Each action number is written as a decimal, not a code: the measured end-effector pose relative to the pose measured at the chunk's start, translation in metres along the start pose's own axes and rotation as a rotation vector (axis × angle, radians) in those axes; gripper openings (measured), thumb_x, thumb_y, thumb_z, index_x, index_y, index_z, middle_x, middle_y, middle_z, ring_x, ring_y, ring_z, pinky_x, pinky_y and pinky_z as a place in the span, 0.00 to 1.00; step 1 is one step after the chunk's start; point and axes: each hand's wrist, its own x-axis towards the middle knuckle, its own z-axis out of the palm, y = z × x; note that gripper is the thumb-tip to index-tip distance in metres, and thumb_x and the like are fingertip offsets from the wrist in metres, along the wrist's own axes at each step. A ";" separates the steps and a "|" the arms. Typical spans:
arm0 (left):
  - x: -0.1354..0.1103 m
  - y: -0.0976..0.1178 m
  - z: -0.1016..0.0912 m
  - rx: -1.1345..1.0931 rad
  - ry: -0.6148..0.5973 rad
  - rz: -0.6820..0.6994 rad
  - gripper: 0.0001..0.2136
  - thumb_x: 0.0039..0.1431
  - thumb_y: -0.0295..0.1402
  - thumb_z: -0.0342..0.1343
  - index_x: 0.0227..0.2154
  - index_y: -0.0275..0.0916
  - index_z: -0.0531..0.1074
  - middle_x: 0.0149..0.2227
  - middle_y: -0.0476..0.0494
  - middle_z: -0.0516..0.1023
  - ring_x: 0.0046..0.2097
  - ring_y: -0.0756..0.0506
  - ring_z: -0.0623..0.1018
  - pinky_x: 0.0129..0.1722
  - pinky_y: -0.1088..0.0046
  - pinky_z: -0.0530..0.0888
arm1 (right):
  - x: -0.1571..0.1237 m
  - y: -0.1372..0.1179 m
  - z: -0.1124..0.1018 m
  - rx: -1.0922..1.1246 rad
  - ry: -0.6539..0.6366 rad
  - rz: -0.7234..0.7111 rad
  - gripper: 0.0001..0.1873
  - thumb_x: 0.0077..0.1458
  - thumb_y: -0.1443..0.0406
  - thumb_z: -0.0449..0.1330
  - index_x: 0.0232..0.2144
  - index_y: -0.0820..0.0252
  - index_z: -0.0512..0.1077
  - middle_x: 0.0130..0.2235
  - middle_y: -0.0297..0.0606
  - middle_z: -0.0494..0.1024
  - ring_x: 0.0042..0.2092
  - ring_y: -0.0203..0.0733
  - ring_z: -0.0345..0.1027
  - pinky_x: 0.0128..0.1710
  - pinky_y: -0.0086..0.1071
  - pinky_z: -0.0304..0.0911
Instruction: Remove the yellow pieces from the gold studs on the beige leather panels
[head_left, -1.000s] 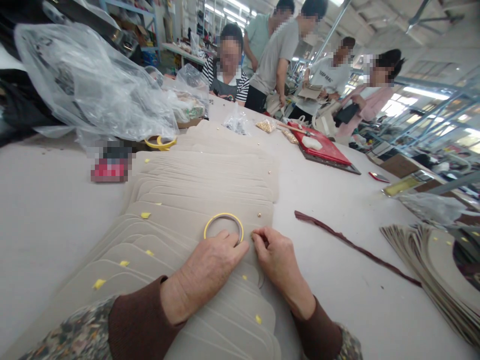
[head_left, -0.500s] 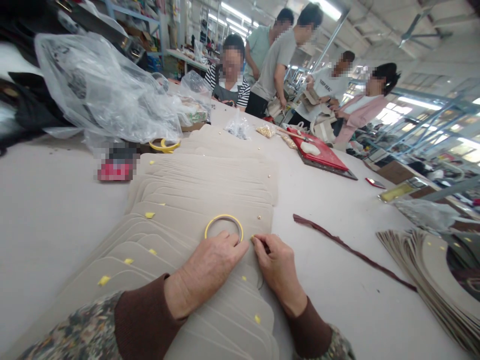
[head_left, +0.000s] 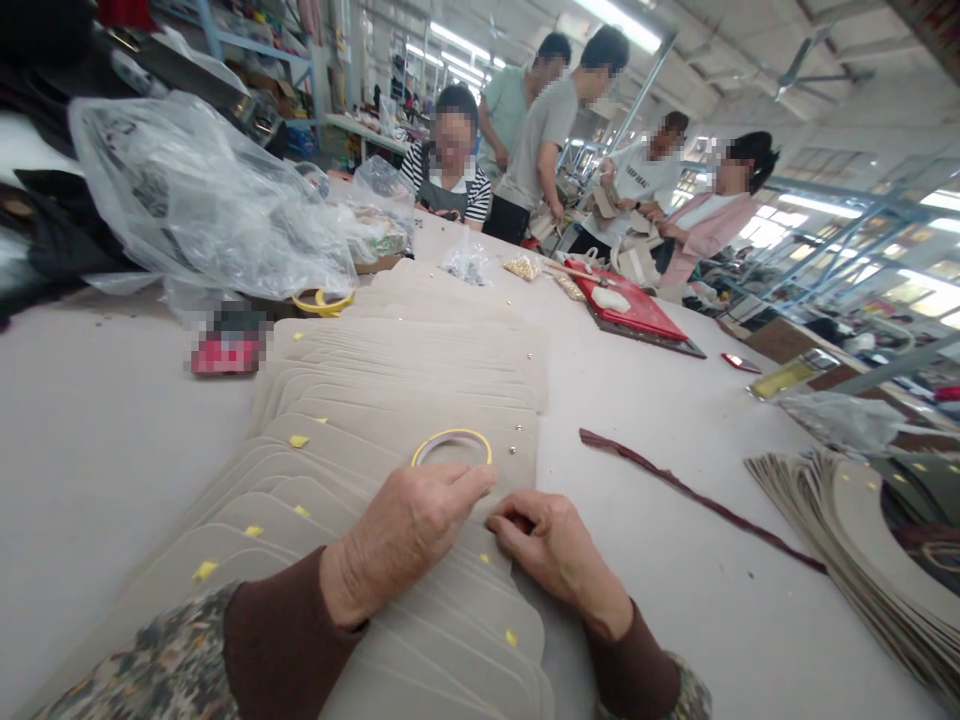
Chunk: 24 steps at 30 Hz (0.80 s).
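Overlapping beige flat panels (head_left: 420, 370) with rounded corners fan down the table towards me. Small yellow tape pieces (head_left: 206, 570) stick to several of them, and metal studs (head_left: 512, 450) show near the right edges. My left hand (head_left: 409, 530) is closed on a thin roll of yellow tape (head_left: 454, 434), whose lower part it hides. Just right of it, my right hand (head_left: 559, 550) is closed, thumb and forefinger pinched low over a panel's right edge. Anything between those fingertips is too small or hidden to make out.
Right of the panels lies a dark brown strip (head_left: 697, 496), with a curved stack of panels (head_left: 847, 510) beyond. Farther back are a red slab (head_left: 637, 308), a bottle (head_left: 791, 376), clear plastic bags (head_left: 217, 200) and another yellow tape roll (head_left: 322, 303). Several people are across the table.
My right hand has moved down and slightly left onto the panel edge; the yellow bit at its fingertips no longer shows. My left hand has turned, and the tape roll looks flatter.
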 end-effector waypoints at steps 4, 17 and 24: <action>-0.002 -0.001 0.006 -0.073 0.051 0.046 0.16 0.66 0.27 0.47 0.56 0.39 0.61 0.45 0.44 0.79 0.43 0.51 0.79 0.43 0.77 0.75 | 0.000 -0.001 -0.009 0.191 0.161 -0.013 0.07 0.56 0.67 0.58 0.33 0.58 0.78 0.30 0.35 0.80 0.29 0.37 0.70 0.31 0.28 0.65; 0.000 0.002 0.008 -0.029 -0.101 -0.011 0.11 0.67 0.29 0.45 0.51 0.39 0.62 0.36 0.47 0.79 0.35 0.49 0.79 0.32 0.75 0.74 | 0.009 -0.014 0.001 -0.032 0.376 -0.383 0.11 0.55 0.74 0.52 0.30 0.58 0.72 0.27 0.36 0.78 0.30 0.37 0.71 0.31 0.28 0.67; 0.004 0.004 0.006 -0.010 -0.089 -0.037 0.07 0.66 0.27 0.44 0.37 0.40 0.67 0.29 0.51 0.73 0.31 0.50 0.74 0.29 0.76 0.69 | 0.005 -0.021 -0.001 0.058 0.431 -0.194 0.07 0.51 0.71 0.56 0.26 0.61 0.75 0.23 0.35 0.77 0.24 0.34 0.68 0.26 0.26 0.64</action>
